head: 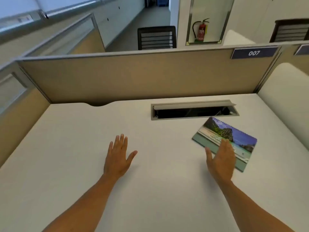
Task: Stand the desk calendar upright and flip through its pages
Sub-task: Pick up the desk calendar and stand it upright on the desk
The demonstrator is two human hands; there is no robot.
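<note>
The desk calendar lies flat on the white desk at the right, its cover showing a beach with green cliffs and its spiral binding along the far right edge. My right hand hovers over the calendar's near left part with fingers spread, covering some of the cover; it holds nothing. My left hand is stretched out flat over the middle of the desk, fingers apart, well left of the calendar.
An open cable tray slot is set into the desk just behind the calendar. Beige partition walls close the desk at the back and left. A white curved panel stands at the right.
</note>
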